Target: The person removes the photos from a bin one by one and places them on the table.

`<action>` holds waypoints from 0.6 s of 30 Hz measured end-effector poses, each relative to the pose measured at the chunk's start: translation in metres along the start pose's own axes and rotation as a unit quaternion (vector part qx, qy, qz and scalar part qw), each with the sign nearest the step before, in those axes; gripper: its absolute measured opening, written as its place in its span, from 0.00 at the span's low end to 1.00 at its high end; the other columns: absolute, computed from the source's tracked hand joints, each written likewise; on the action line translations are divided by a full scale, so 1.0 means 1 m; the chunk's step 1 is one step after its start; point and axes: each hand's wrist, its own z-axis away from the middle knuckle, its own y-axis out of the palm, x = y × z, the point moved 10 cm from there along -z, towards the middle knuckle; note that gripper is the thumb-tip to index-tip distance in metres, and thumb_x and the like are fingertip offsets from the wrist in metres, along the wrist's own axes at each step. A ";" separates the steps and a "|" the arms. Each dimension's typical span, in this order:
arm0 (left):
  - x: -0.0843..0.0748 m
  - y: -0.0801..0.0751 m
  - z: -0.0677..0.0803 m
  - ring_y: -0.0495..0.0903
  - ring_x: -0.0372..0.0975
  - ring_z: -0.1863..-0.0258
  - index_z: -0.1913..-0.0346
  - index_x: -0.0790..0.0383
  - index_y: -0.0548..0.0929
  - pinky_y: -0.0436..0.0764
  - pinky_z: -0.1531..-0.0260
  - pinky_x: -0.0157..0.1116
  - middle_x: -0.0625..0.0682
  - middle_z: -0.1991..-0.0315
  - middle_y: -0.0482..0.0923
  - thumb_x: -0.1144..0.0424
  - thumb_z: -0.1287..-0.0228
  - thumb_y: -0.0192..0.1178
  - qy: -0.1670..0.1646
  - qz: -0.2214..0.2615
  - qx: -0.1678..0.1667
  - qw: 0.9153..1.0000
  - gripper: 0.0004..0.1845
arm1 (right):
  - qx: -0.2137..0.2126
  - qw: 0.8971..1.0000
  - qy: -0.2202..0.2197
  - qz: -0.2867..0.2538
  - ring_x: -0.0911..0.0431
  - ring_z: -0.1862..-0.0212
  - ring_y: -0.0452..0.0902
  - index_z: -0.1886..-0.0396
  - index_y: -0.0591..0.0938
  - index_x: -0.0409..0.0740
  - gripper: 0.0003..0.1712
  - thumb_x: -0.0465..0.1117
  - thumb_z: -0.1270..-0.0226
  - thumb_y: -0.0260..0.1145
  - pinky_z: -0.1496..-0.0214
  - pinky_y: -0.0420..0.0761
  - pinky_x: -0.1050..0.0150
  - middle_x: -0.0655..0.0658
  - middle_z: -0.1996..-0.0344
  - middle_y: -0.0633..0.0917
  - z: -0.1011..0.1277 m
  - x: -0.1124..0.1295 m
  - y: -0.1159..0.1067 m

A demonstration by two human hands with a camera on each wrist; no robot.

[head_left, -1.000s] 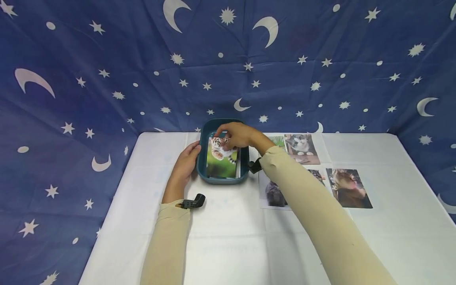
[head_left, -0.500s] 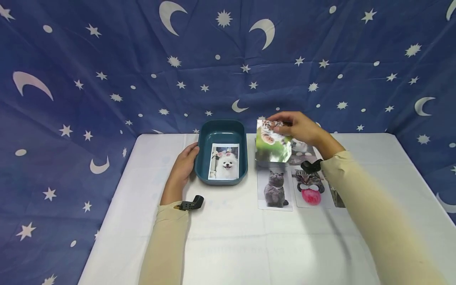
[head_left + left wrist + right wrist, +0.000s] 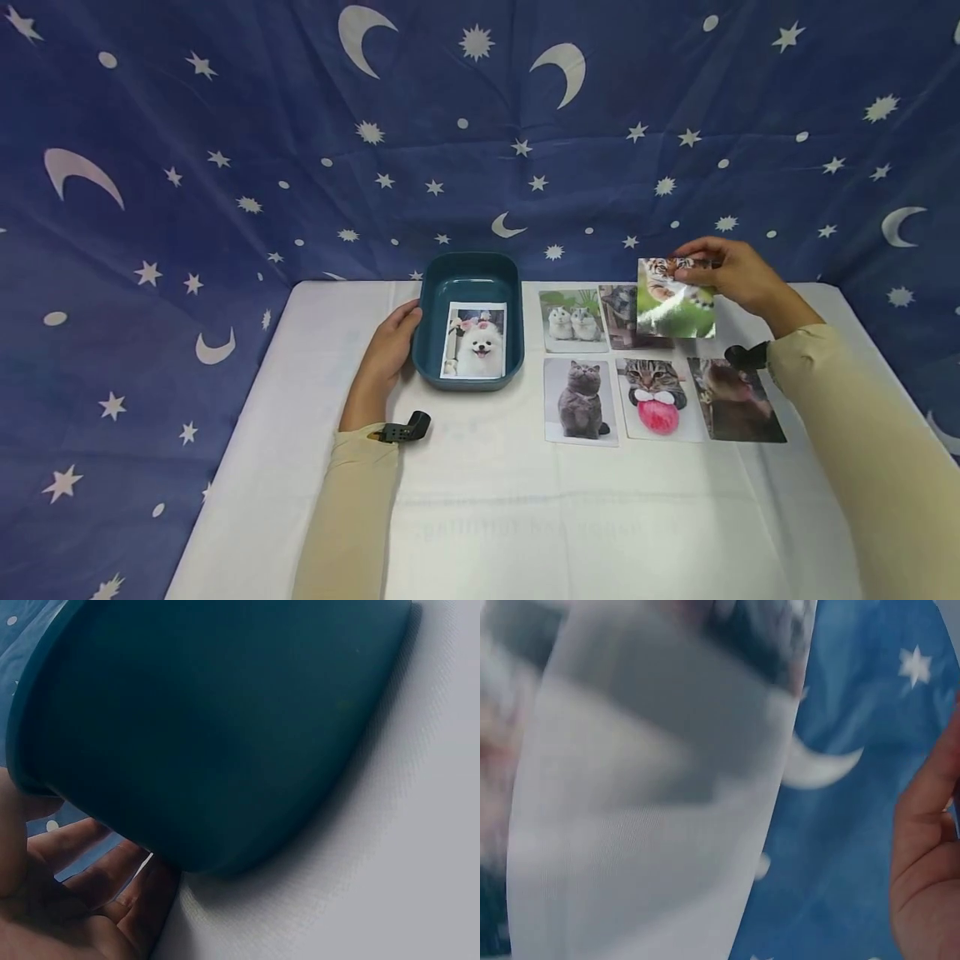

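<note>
Right hand: the right hand (image 3: 731, 272) pinches the tiger cub photo (image 3: 674, 298) by its top edge, held up above the far right of the surface (image 3: 480, 508).
Left hand: the left hand (image 3: 390, 343) lies with relaxed, straight fingers against the outer wall of the teal tray (image 3: 430, 321), steadying it.
Tiger cub photo: a thin, light print, glossy by the look of it; it will likely flex and slip, so an edge or corner pinch seems the best hold.
In the tray: a white dog photo (image 3: 477, 340) lies flat inside.
Laid out: hamsters photo (image 3: 572, 321), grey cat photo (image 3: 579, 400), cat with red ball photo (image 3: 656, 398).
</note>
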 end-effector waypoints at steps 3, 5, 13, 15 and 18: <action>-0.001 0.000 0.000 0.61 0.44 0.22 0.25 0.51 0.70 0.59 0.22 0.46 0.51 0.23 0.66 0.46 0.21 0.52 -0.006 0.002 0.002 1.000 0.28 | -0.015 1.000 0.013 0.004 0.55 0.64 0.74 0.38 0.81 0.46 0.28 0.55 0.33 0.72 0.67 0.79 0.59 0.53 0.59 0.79 -0.002 -0.015 -0.013; -0.002 -0.001 -0.001 0.61 0.44 0.22 0.25 0.51 0.71 0.59 0.22 0.46 0.51 0.24 0.66 0.46 0.21 0.52 -0.008 0.002 0.003 1.000 0.28 | -0.025 1.000 0.018 0.002 0.55 0.65 0.73 0.41 0.83 0.45 0.27 0.54 0.34 0.73 0.69 0.78 0.59 0.54 0.62 0.79 -0.004 -0.024 -0.019; -0.004 -0.003 -0.002 0.61 0.45 0.23 0.26 0.51 0.71 0.58 0.22 0.46 0.52 0.24 0.67 0.47 0.21 0.52 -0.003 0.001 0.001 1.000 0.27 | -0.016 0.999 0.034 -0.017 0.58 0.69 0.75 0.41 0.83 0.41 0.27 0.52 0.32 0.73 0.71 0.80 0.60 0.58 0.66 0.81 -0.008 -0.052 -0.016; -0.004 -0.002 -0.002 0.63 0.45 0.24 0.26 0.51 0.71 0.59 0.22 0.47 0.53 0.25 0.68 0.47 0.21 0.51 -0.004 0.002 0.003 1.000 0.27 | -0.015 0.999 0.041 -0.014 0.58 0.68 0.75 0.40 0.83 0.40 0.28 0.52 0.32 0.73 0.70 0.80 0.60 0.59 0.66 0.80 -0.009 -0.060 -0.015; -0.002 -0.002 -0.002 0.65 0.46 0.25 0.26 0.50 0.71 0.61 0.23 0.47 0.53 0.25 0.69 0.46 0.21 0.51 -0.007 0.002 0.005 1.000 0.27 | -0.016 0.998 0.056 0.006 0.56 0.64 0.76 0.38 0.82 0.41 0.31 0.53 0.34 0.74 0.68 0.80 0.60 0.60 0.65 0.81 -0.012 -0.072 -0.012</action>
